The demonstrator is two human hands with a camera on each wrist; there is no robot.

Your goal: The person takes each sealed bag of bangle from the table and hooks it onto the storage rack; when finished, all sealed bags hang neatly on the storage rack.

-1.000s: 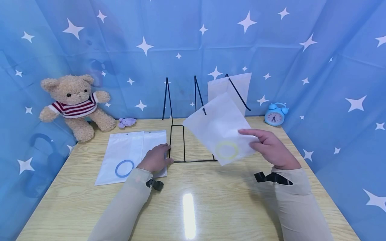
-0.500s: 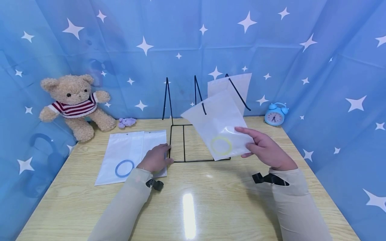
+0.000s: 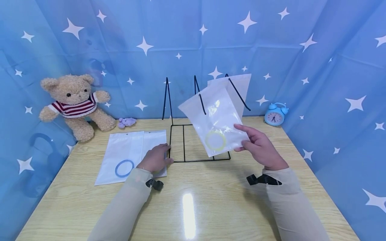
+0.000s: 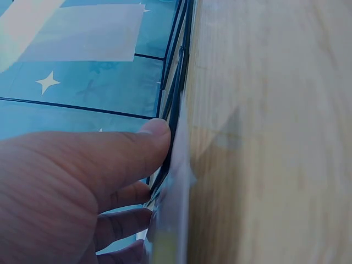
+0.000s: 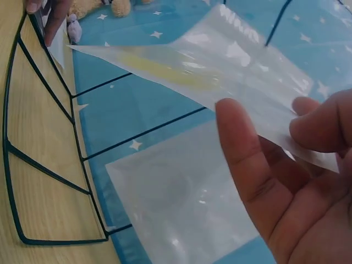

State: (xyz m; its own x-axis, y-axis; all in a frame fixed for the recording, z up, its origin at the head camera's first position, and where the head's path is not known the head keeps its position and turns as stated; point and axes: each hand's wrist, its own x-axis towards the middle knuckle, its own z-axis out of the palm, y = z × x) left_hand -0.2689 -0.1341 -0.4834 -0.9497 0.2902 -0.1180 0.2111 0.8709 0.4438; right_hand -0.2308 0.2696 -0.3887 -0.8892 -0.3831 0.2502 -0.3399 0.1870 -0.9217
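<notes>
My right hand [image 3: 261,148] pinches the lower right edge of a white, glossy plastic bag [image 3: 223,112] marked with a yellow ring [image 3: 208,142]. Tilted, this bag has its top edge on the middle hook of a black wire rack [image 3: 184,144], the hook's tip sticking out in front. In the right wrist view, the thumb and fingers hold the bag [image 5: 231,47] between them. At the rack's left front corner my left hand [image 3: 154,158] grips the base wire, its thumb [image 4: 157,132] pressed on the wire. A second white bag [image 3: 242,85] hangs from the right hook.
Left of the rack two white bags [image 3: 116,147] lie overlapping on the wooden table [image 3: 229,207], one showing a blue ring [image 3: 116,169]. A teddy bear [image 3: 75,97] and a small purple toy [image 3: 127,122] sit at the back left. A blue alarm clock [image 3: 275,115] stands back right.
My right hand has moved left and slightly up, swinging the lower part of the bag left; the bag's top has slid farther back along the middle hook. My left hand has stayed put.
</notes>
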